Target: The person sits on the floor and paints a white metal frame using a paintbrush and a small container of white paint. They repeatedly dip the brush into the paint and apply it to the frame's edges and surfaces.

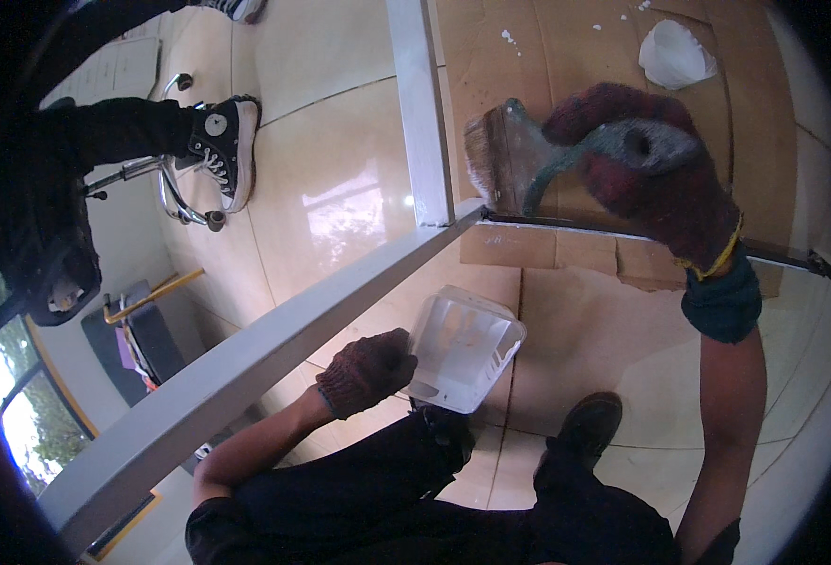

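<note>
My right hand (651, 160), in a dark red and grey knit glove, is closed round the green handle of a wide paintbrush (517, 160). The brush's bristles point left, beside the joint of a light grey metal frame (274, 344). In a matching glove, my left hand (370, 372) is closed on the left rim of a see-through plastic container (463, 347). White residue coats the inside of that container, which is held above my left knee. The glove hides exactly how the fingers grip the rim.
Brown cardboard (566, 56) covers the floor at the far right, with white spots and a crumpled white piece (676, 55) on it. A dark bar (585, 226) of the frame crosses it. At left, another person's sneaker (232, 151) rests near a wheeled chair base (175, 193).
</note>
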The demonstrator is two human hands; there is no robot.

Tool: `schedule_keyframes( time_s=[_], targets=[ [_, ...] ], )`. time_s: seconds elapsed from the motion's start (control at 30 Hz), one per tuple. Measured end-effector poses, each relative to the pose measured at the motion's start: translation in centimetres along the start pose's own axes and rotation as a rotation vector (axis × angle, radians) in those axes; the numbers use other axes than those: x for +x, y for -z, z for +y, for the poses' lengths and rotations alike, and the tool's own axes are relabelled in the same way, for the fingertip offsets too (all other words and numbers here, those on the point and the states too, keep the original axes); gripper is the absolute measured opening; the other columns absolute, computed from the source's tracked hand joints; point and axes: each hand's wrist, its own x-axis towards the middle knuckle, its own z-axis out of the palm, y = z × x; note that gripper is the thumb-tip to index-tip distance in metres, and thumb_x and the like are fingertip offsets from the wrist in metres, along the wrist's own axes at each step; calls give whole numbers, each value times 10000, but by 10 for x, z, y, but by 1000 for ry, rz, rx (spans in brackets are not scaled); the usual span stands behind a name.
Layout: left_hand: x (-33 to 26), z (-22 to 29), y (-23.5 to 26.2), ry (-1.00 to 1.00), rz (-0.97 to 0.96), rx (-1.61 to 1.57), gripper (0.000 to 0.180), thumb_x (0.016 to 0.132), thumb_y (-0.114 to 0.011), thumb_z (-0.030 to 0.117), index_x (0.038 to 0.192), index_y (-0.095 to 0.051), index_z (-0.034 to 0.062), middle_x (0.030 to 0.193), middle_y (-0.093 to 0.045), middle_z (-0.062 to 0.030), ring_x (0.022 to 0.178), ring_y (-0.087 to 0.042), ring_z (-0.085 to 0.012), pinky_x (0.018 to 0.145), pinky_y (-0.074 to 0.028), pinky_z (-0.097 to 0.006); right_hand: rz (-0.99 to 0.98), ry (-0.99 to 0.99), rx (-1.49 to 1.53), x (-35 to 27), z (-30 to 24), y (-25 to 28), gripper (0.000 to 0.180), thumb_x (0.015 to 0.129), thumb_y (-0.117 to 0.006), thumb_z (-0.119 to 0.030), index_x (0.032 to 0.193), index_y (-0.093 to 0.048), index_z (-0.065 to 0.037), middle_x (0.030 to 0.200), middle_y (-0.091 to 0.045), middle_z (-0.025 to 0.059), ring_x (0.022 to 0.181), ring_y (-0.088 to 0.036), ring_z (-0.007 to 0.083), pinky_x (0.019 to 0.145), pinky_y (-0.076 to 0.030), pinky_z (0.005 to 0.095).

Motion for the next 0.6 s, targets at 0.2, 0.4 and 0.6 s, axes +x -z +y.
schedule_keyframes(
  time_s=[0.2, 0.4, 0.6],
  targets=[
    [-2, 0, 2, -61, 41, -15, 232, 896, -530, 272, 833, -525, 49, 619, -605, -114, 627, -645, -289, 603, -513, -406, 70, 41, -37, -8, 3, -13, 209, 768, -684, -110, 966, -645, -54, 952, -671, 69, 876, -636, 158, 809, -508, 287],
    [-2, -2, 0, -53, 50, 4, 220, 887, -542, 261, 822, -528, 51, 619, -601, -120, 625, -641, -302, 594, -508, -410, 259, -87, 23, -27, -11, -13, 239, 757, -688, -106, 986, -649, -51, 982, -668, 68, 882, -626, 138, 808, -507, 283],
    [1, -7, -3, -101, 58, 23, 232, 882, -546, 269, 821, -525, 46, 623, -599, -129, 632, -634, -324, 594, -502, -424, 197, -129, 49, -33, -9, -23, 331, 760, -631, -18, 1086, -584, -48, 1050, -648, 90, 952, -617, 168, 881, -488, 298]
  ],
)
